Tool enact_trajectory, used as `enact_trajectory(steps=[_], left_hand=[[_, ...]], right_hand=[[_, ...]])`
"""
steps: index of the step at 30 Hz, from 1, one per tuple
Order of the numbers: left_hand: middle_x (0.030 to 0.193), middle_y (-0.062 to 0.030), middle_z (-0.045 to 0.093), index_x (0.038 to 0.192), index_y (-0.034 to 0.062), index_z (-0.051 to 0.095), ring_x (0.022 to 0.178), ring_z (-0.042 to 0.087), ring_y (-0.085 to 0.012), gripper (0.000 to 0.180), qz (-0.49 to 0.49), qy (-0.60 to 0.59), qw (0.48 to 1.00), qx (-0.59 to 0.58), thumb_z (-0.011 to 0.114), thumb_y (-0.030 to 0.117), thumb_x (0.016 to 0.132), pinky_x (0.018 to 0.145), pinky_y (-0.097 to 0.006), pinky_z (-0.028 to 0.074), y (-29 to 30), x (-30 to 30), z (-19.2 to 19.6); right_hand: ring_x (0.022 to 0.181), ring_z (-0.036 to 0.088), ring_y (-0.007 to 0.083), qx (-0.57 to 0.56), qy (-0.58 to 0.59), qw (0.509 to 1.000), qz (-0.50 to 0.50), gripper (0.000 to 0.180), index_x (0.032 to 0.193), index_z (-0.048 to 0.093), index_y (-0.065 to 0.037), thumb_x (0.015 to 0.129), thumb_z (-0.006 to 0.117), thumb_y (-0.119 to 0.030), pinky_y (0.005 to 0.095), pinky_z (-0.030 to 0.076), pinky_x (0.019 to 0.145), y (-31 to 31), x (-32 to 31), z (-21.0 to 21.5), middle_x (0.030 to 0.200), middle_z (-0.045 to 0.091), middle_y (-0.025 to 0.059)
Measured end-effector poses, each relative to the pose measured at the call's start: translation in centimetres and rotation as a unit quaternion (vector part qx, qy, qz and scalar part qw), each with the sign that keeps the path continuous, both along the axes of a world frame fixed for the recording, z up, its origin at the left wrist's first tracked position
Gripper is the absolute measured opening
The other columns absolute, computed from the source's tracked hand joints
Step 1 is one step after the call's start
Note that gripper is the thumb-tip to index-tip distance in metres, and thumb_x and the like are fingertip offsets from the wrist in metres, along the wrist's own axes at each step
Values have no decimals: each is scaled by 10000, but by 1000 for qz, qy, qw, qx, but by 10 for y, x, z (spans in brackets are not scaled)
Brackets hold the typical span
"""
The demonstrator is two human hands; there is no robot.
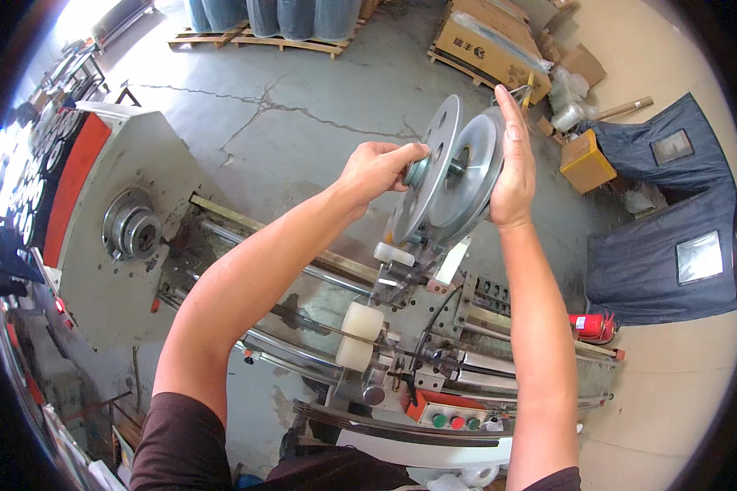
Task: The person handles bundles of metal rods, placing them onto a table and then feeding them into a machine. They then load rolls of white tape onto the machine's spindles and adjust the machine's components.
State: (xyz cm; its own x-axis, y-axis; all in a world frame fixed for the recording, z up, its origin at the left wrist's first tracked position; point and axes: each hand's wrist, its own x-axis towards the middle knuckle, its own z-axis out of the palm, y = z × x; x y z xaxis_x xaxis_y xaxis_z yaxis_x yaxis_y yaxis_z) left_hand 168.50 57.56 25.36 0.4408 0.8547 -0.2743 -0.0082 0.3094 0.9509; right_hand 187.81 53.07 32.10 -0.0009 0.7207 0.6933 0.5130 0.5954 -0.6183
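Observation:
A grey metal spool [454, 176] with two round flanges is held up above a winding machine [131, 229]. My left hand [377, 168] grips the hub and near flange from the left, fingers curled on it. Flat against the outer face of the far flange lies my right hand [514, 164], fingers straight and pointing up. Directly under the spool stand two white rollers [360, 334] on the machine's guide rails [303, 270]. The spindle chuck [133, 231] on the machine's white face plate is bare.
A control box with green and red buttons [454, 419] sits at the machine's front. A red fire extinguisher [591, 326] lies on the floor at right. Cardboard boxes [491, 45] on pallets, a yellow box [585, 161] and blue fabric covers [671, 221] stand beyond on cracked concrete.

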Motion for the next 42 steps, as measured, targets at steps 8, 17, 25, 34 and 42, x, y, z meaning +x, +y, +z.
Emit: enact_trajectory(steps=[8,17,25,34,42], left_hand=[[864,-48,654,1018,-19,720,791,585,-99,516,15,-36,999,12,715,472,857,729,-230,497,11,19,7],[929,-69,662,1063,-34,705,825,600,-116,586,-14,-17,1000,8,712,518,868,770,-241,516,19,33,0],[969,-81,670,1125,-32,689,878,607,-139,621,-58,2,996,64,698,540,883,833,-272,505,20,29,-3],[1519,-115,385,1499,26,330,1364,418,-227,741,-147,-179,954,193,724,176,891,1117,-374,374,9,24,-18],[1132,-68,671,1254,32,576,992,663,-184,582,-38,-5,998,51,488,546,996,1001,-381,444,13,41,1]], right_hand=[[1308,444,219,-5,22,1000,-6,507,1422,499,2,1040,322,-281,325,316,1073,3,5,-7,1486,477,144],[1296,515,273,26,-8,999,-22,463,1404,534,-44,1029,381,-268,334,443,1006,6,10,-9,1478,483,174],[1338,467,259,-2,8,1000,-15,487,1418,515,-19,1019,339,-237,307,395,1020,2,3,-7,1481,483,158],[1362,466,337,34,-7,999,-18,474,1397,533,-33,1007,381,-253,368,367,1108,7,11,-12,1464,490,203],[1375,450,358,15,19,999,-28,459,1368,557,-28,1006,404,-266,387,338,1140,4,7,-13,1429,516,227]])
